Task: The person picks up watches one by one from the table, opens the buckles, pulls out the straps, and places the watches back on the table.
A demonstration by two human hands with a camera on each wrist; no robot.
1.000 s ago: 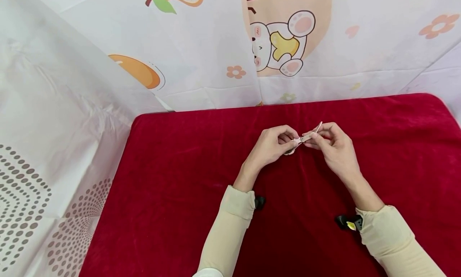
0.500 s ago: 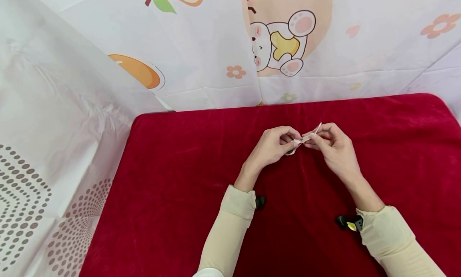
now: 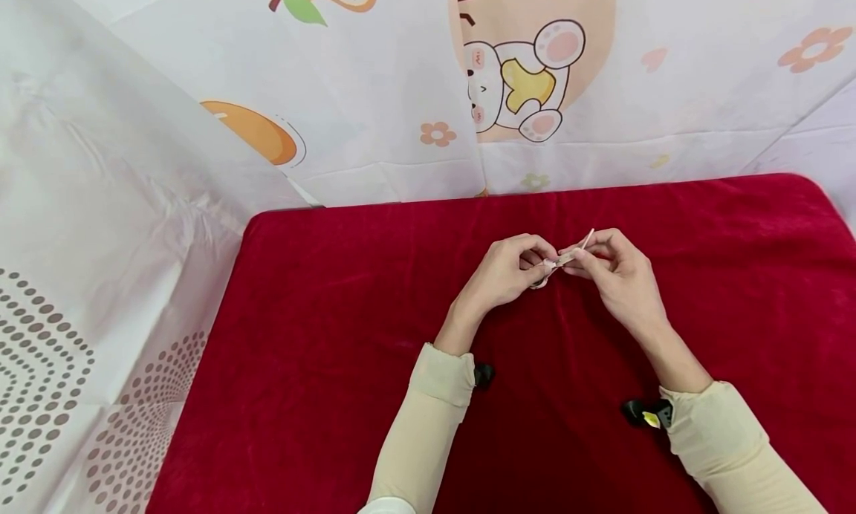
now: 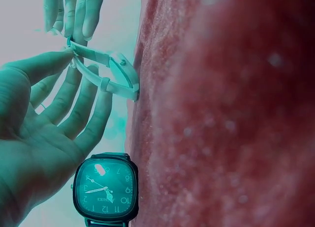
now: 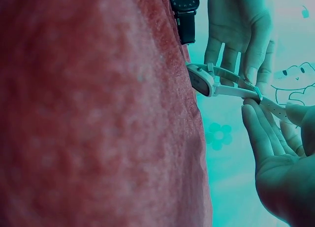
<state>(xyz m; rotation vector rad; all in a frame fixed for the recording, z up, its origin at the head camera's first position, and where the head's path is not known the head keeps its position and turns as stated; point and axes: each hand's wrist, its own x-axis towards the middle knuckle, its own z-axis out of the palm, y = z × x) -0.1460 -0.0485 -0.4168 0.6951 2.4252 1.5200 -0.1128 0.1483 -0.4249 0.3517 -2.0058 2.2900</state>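
Note:
A small wristwatch [image 5: 201, 81] with a pale, narrow strap hangs between the two hands, its strap joined in a loop. My left hand [image 3: 508, 270] pinches it near the buckle [image 5: 258, 93] between thumb and fingers. The free strap end [image 5: 273, 108] with its holes runs through to my right hand [image 3: 622, 272], which grips it between thumb and fingertips. In the head view the strap tip [image 3: 588, 237] sticks up past the right fingers, and the left fingers hide most of the case. From the left wrist, the watch case [image 4: 125, 72] shows side-on below the fingers.
A red velvety cloth [image 3: 348, 336] covers the table under both hands. Behind it hangs a white curtain [image 3: 374, 90] with cartoon prints. A black square-faced watch [image 4: 106, 190] shows near the left wrist. Another small black device [image 3: 645, 414] sits at the right cuff.
The right hand and the strap tip have shifted slightly left, toward the left hand. The left hand stays almost where it was, with its pinch unchanged.

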